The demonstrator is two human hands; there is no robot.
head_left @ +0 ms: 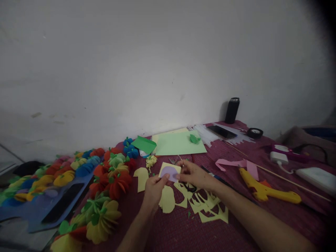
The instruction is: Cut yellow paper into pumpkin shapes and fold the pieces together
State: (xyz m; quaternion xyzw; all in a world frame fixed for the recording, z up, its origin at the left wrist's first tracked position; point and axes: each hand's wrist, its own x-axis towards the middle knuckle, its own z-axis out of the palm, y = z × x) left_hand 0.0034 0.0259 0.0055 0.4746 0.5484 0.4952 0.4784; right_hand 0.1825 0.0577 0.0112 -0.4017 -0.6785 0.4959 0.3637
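A purple rounded paper piece [169,172] lies over a pale yellow paper sheet [165,165] between my hands. My left hand [152,189] pinches both at the lower left, thumb on top. My right hand [194,174] closes on their right edge with thumb and fingers. Partly hidden beneath my right hand are scissors [191,189], with dark handles. Just below, a stack of yellow rounded paper cutouts [167,200] rests on the cloth. Yellow paper offcuts [210,205] with curved holes spread under my right forearm.
Colourful folded-paper pumpkins [115,182] crowd the left side. Light green paper [178,144] and a dark green sheet [144,144] lie behind. A yellow glue gun [265,189], long stick [294,181], phone [222,132] and black can [232,111] are at right.
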